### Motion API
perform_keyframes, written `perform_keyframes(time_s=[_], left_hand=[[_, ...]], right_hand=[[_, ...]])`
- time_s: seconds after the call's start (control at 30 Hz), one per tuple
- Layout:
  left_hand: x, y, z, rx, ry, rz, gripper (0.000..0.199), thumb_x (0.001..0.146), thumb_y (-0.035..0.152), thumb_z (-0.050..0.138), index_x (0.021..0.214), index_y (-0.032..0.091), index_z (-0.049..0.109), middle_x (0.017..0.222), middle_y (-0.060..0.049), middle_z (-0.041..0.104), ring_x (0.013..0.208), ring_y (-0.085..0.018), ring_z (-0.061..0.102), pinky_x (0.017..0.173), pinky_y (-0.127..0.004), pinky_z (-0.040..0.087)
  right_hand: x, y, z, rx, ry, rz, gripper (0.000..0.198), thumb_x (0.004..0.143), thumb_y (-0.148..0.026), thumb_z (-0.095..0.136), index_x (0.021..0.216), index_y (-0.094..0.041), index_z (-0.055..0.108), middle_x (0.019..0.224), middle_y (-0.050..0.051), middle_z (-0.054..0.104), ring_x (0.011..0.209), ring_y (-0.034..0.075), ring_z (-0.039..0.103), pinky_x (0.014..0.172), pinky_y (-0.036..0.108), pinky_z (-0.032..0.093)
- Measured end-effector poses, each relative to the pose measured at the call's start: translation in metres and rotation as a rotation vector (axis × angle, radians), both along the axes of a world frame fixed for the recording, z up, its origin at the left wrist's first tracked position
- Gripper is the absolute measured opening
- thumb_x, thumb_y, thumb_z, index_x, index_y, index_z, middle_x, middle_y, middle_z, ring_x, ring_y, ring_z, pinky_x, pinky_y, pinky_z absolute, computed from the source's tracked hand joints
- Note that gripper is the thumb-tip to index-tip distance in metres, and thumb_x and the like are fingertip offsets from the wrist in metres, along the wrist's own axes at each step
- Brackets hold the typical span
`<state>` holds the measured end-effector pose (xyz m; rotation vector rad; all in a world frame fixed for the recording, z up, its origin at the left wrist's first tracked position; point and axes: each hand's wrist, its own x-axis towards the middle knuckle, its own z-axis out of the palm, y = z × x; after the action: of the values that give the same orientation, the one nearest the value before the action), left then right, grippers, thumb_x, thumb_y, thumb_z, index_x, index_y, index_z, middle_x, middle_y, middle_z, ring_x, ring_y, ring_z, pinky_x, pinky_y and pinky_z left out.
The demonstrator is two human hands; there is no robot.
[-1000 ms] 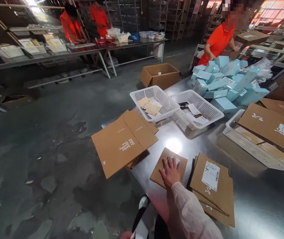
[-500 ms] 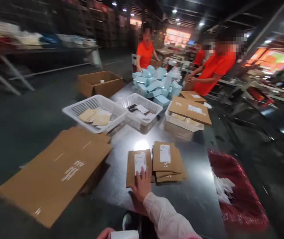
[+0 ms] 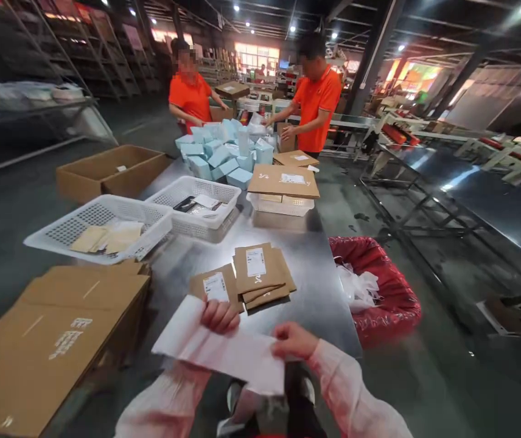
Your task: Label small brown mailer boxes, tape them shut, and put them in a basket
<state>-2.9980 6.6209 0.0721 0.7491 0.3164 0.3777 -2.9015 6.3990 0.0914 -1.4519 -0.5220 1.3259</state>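
Note:
A white label strip (image 3: 237, 354) stretches between my two hands above the near end of the metal table; no print shows on this side. My left hand (image 3: 220, 315) has its fingers wrapped over the strip's upper edge, where the paper curves. Thumb and fingers of my right hand (image 3: 294, 340) pinch its right end. Just beyond them lies a flat brown cardboard mailer (image 3: 230, 281) with a white label, partly hidden by my left hand and the strip. A small stack of labelled mailers (image 3: 258, 267) rests beside it, to the right.
Two white plastic baskets (image 3: 100, 207) (image 3: 228, 204) hold papers and flat items. Flattened cardboard (image 3: 45, 316) lies left. A red-lined bin (image 3: 395, 286) stands right of the table (image 3: 306, 249). Light-blue boxes (image 3: 219, 155) are piled at the far end, where two people in orange shirts stand.
My right hand has left the mailer and now grips the strip's end. My left hand has come up from the bottom edge with the white paper. The view has turned right.

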Motion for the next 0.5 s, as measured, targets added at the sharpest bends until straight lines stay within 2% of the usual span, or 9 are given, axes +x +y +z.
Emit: perform_keyframes(time_s=[0.07, 0.17, 0.23, 0.33, 0.4, 0.43, 0.5], left_hand=[[0.030, -0.024, 0.011, -0.023, -0.064, 0.021, 0.078, 0.083, 0.075, 0.046, 0.042, 0.022, 0.005, 0.038, 0.008, -0.010, 0.033, -0.008, 0.001, 0.034, -0.027, 0.012], [0.081, -0.066, 0.007, -0.048, -0.174, -0.028, 0.074, 0.089, 0.066, 0.046, 0.043, 0.022, 0.008, 0.037, 0.007, -0.003, 0.034, -0.008, 0.002, 0.035, -0.028, 0.015], [0.118, -0.095, -0.004, -0.046, -0.188, -0.018, 0.071, 0.092, 0.064, 0.042, 0.044, 0.022, 0.009, 0.037, 0.007, -0.003, 0.035, -0.009, 0.001, 0.036, -0.028, 0.016], [0.175, -0.136, -0.016, 0.005, -0.146, 0.030, 0.070, 0.095, 0.067, 0.029, 0.045, 0.022, 0.008, 0.039, 0.008, -0.010, 0.035, -0.009, -0.004, 0.037, -0.027, 0.012], [0.207, -0.159, -0.016, 0.040, -0.127, 0.021, 0.068, 0.096, 0.066, 0.024, 0.046, 0.023, 0.009, 0.039, 0.008, -0.011, 0.036, -0.009, -0.003, 0.036, -0.027, 0.011], [0.220, -0.168, -0.014, 0.041, -0.128, 0.008, 0.066, 0.096, 0.064, 0.025, 0.047, 0.023, 0.010, 0.040, 0.007, -0.008, 0.036, -0.010, 0.000, 0.037, -0.026, 0.013], [0.240, -0.185, -0.006, 0.168, -0.105, -0.024, 0.063, 0.095, 0.063, 0.031, 0.051, 0.022, 0.011, 0.043, 0.007, 0.002, 0.039, -0.010, 0.010, 0.039, -0.024, 0.020]], right_hand=[[0.034, -0.044, 0.011, 0.001, -0.039, -0.086, 0.054, 0.044, -0.062, 0.083, 0.059, -0.016, 0.059, 0.052, -0.006, 0.054, 0.050, 0.007, 0.045, 0.053, 0.022, 0.034], [0.071, -0.121, 0.013, -0.003, -0.089, -0.161, 0.050, 0.048, -0.059, 0.083, 0.062, -0.015, 0.064, 0.055, -0.004, 0.057, 0.052, 0.008, 0.046, 0.054, 0.023, 0.035], [0.090, -0.173, 0.008, -0.011, -0.116, -0.186, 0.050, 0.050, -0.060, 0.082, 0.064, -0.015, 0.066, 0.056, -0.003, 0.058, 0.053, 0.009, 0.047, 0.054, 0.023, 0.035], [0.117, -0.246, -0.004, -0.058, -0.150, -0.214, 0.055, 0.048, -0.063, 0.082, 0.064, -0.013, 0.066, 0.057, -0.002, 0.058, 0.054, 0.008, 0.047, 0.053, 0.023, 0.034], [0.130, -0.289, -0.013, -0.110, -0.172, -0.236, 0.060, 0.046, -0.068, 0.080, 0.065, -0.013, 0.066, 0.057, -0.002, 0.057, 0.054, 0.008, 0.047, 0.052, 0.023, 0.034], [0.135, -0.309, -0.018, -0.133, -0.184, -0.250, 0.063, 0.046, -0.071, 0.079, 0.067, -0.013, 0.065, 0.058, -0.002, 0.057, 0.054, 0.009, 0.047, 0.053, 0.023, 0.035], [0.142, -0.343, -0.027, -0.162, -0.217, -0.291, 0.066, 0.045, -0.074, 0.077, 0.069, -0.014, 0.064, 0.060, -0.001, 0.058, 0.056, 0.010, 0.048, 0.055, 0.025, 0.038]])
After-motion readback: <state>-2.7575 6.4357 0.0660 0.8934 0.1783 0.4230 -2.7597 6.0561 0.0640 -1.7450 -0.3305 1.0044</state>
